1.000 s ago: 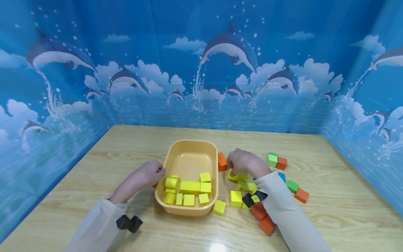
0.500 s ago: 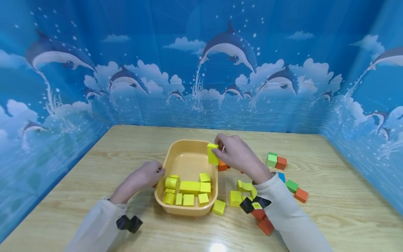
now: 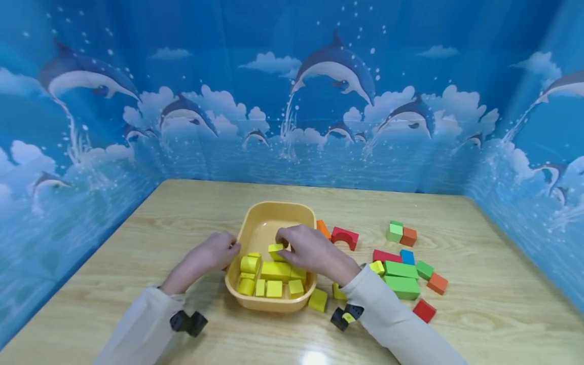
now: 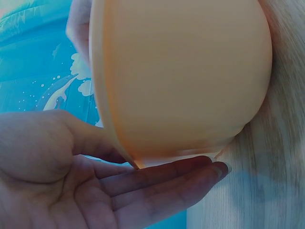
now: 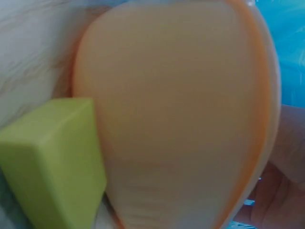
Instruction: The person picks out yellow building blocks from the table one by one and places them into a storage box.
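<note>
A tan plastic tub [image 3: 255,301] stands on the table with several yellow blocks gathered in its near half. At its left side my left hand [image 3: 220,252] holds the rim, the thumb at the edge and the fingers [image 4: 162,188] stretched along the outer wall. My right hand [image 3: 310,249] reaches over the right rim into the tub and pinches a yellow block [image 3: 276,252] above the others there. The fingertips sit close to a long yellow block [image 3: 275,270]. In the right wrist view the tub wall hides the held block.
A yellow block [image 3: 317,300] lies against the tub's near right corner, large in the right wrist view. Right of the tub are a red arch [image 3: 344,237], green blocks [image 3: 401,287], a blue block [image 3: 407,257] and a red block [image 3: 424,311]. The right forearm covers some blocks.
My right hand picked up a yellow block from the pile, lifted it over the tub's right rim and lowered it inside. My left hand has stayed at the rim.
</note>
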The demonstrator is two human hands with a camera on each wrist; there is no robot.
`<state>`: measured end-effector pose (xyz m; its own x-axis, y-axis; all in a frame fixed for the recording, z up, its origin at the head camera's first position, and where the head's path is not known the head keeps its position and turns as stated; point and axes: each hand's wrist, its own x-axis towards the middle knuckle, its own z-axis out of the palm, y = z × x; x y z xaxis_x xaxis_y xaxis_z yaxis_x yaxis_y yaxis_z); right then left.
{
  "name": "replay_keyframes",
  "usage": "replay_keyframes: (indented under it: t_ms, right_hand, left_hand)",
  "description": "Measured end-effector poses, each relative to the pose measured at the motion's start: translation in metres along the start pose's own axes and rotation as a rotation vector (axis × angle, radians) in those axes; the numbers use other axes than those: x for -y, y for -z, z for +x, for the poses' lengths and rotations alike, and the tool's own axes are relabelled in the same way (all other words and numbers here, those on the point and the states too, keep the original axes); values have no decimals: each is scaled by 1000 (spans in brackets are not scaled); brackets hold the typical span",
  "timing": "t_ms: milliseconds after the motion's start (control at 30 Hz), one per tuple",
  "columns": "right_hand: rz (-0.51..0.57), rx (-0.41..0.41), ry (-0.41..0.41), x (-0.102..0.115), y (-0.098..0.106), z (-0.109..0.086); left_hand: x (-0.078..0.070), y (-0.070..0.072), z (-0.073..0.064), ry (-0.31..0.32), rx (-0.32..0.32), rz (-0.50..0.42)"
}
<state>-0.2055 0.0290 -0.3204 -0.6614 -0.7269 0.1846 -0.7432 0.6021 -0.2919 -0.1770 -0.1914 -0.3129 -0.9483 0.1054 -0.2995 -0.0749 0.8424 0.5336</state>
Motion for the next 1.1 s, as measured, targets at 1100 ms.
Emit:
replay_keyframes:
  t_ms: [1100]
  right_hand:
    - [-196, -3, -67, -9, 7, -6]
  left_hand:
    - [0, -1, -3, -8, -8, -3]
